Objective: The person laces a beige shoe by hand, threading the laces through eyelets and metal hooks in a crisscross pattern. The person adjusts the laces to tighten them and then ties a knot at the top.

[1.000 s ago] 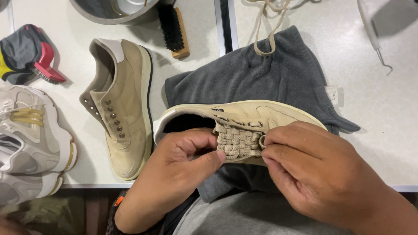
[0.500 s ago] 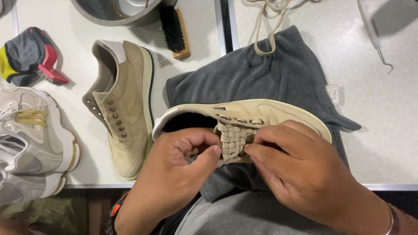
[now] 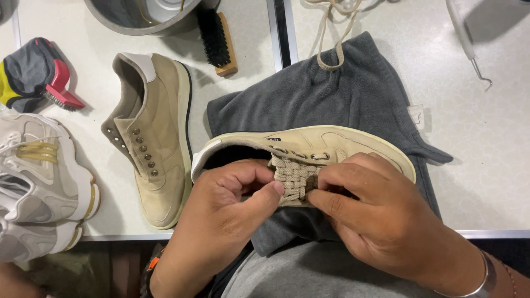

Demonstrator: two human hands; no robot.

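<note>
White worktop (image 3: pixel 497 182), front edge: tan suede sneaker (image 3: pixel 353 142) on grey towel (image 3: pixel 353 94). Left hand (image 3: pixel 232 204) and right hand (image 3: pixel 386 215), closer together than half-second earlier, fingertips pinched shut on woven laces (image 3: pixel 295 176); lacing continuing. Unlaced mate (image 3: pixel 154 143) near left.

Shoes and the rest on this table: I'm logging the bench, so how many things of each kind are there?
Tan shoes: 2, one in the left hand and right hand at, one unlaced
White sneakers: 2
Brushes: 2
Grey towel: 1
Loose lace: 1
Metal bowl: 1
Hook tool: 1
Total: 10
</note>
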